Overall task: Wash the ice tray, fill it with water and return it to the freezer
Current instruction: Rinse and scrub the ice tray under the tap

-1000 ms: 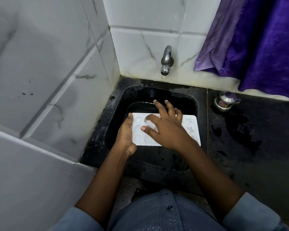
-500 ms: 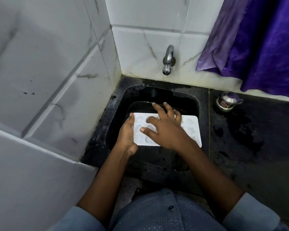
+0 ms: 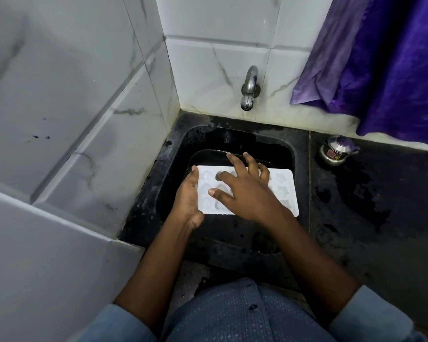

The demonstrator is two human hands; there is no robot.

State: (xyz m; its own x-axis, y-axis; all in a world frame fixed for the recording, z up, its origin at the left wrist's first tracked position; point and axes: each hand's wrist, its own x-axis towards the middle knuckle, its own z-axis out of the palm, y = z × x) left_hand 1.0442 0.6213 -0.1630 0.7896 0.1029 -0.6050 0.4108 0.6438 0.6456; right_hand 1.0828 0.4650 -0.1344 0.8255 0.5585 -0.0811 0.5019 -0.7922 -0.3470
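Two hands on one ice tray [image 3: 283, 193], over the black sink [image 3: 173, 156] set in the left end of the dark surface [image 3: 381, 218], in the corner where the tiled walls meet.

Tray: white, rectangular, cavities facing up, long side running left to right. It sits level over the middle of the basin. Cannot tell whether its underside touches anything.

Left hand [image 3: 187, 198]: wraps the tray's left short end, thumb lying along the top of that edge, the other fingers hidden under the tray.

Right hand [image 3: 247, 191]: laid flat on top of the tray, fingers spread and mostly straight. The thumb and first finger tips rest in cavities toward the left end; the remaining fingers reach past the tray's far long edge. It grips nothing.

Tap [image 3: 249, 87]: chrome, mounted on the back wall above the sink's far rim. No stream visible.

Surface right of the sink: wet patches. A small steel pot [image 3: 335, 153] with a lid stands near the far edge, well apart from the tray. A purple cloth [image 3: 381, 70] hangs above it.
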